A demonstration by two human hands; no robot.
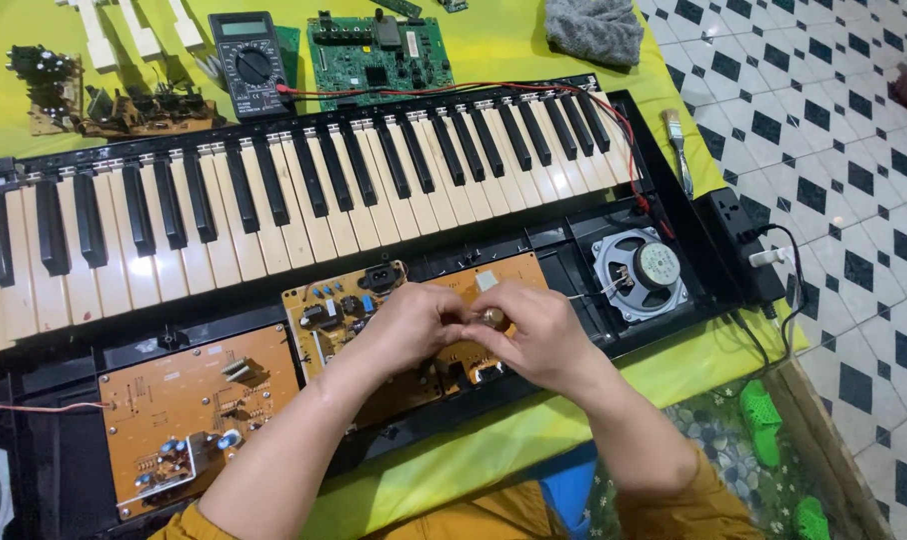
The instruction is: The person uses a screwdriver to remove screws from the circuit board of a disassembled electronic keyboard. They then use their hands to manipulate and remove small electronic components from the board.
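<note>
We have both hands together over the opened keyboard point(304, 190), just above its brown circuit boards. Our left hand point(406, 325) is curled nearly closed, its fingertips pinching one side of a small brass-coloured part point(492, 318). Our right hand point(539, 335) is curled around the other side, thumb and fingers gripping the same part; what kind of part it is we cannot tell. The part sits between the two hands, over the middle circuit board point(346, 308). Right of the hands a round speaker point(642, 270) lies in the black casing. A second brown board point(189, 405) lies to the left. Beyond the keys, on the yellow-green counter point(504, 40), rest a multimeter point(249, 62), a green circuit board point(379, 52) and a grey cloth point(596, 28).
</note>
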